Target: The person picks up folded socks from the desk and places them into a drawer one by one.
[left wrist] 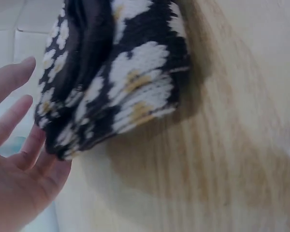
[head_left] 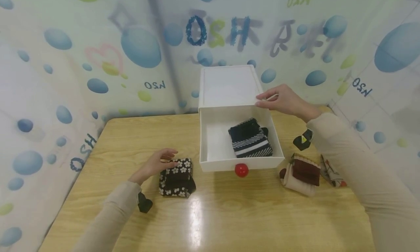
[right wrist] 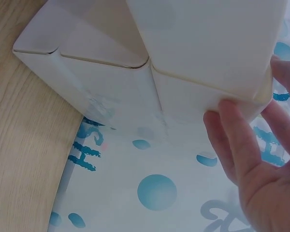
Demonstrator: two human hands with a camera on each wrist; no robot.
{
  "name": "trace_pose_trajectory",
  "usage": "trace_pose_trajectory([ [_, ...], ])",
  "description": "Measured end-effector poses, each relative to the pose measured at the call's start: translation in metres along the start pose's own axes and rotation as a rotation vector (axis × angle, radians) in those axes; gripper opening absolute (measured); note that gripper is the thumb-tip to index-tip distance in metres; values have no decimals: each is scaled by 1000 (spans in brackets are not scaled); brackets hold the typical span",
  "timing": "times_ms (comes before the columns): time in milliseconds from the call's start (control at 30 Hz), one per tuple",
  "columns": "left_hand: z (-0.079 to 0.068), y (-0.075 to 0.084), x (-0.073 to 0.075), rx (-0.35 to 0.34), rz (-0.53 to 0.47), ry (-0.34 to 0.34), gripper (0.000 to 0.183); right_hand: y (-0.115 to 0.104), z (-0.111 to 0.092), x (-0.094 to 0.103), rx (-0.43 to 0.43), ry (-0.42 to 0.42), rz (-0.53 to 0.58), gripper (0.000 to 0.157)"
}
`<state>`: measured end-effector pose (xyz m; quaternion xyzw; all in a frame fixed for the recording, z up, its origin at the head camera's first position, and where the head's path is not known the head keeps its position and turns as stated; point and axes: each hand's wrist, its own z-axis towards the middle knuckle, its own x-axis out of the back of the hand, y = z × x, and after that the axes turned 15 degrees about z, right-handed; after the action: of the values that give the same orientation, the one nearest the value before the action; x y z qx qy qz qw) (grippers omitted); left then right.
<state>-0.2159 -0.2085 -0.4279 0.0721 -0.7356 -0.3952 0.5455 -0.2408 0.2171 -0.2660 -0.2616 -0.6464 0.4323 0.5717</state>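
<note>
A white drawer box [head_left: 229, 86] stands on the table with its drawer [head_left: 216, 142] pulled out toward me. Inside the drawer lie folded black-and-white striped socks [head_left: 251, 139]. At the box's upper right edge, my right hand [head_left: 282, 99] grips the corner with thumb and fingers. In the right wrist view its fingers [right wrist: 237, 130] press against the box's side. My left hand [head_left: 155, 166] reaches over folded black socks with white flowers [head_left: 178, 177] left of the drawer. Its fingers are loosely extended at the edge of these socks, as the left wrist view also shows.
A red round knob [head_left: 241, 170] sticks out from the drawer front. To the right, beige and maroon folded socks [head_left: 303, 173] lie beside a grey patterned pair [head_left: 331, 172], partly behind my right sleeve. A printed curtain [head_left: 147, 88] hangs behind the wooden table [head_left: 229, 219].
</note>
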Motion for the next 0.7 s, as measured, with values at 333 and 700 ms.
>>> trace_pose_trajectory([
  [333, 1, -7, -8, 44, 24, -74, 52, 3, -1, 2, 15, -5, -2, 40],
  [700, 2, -10, -10, 35, 52, -117, 55, 2, 0, 1, -8, -3, 5, 41],
])
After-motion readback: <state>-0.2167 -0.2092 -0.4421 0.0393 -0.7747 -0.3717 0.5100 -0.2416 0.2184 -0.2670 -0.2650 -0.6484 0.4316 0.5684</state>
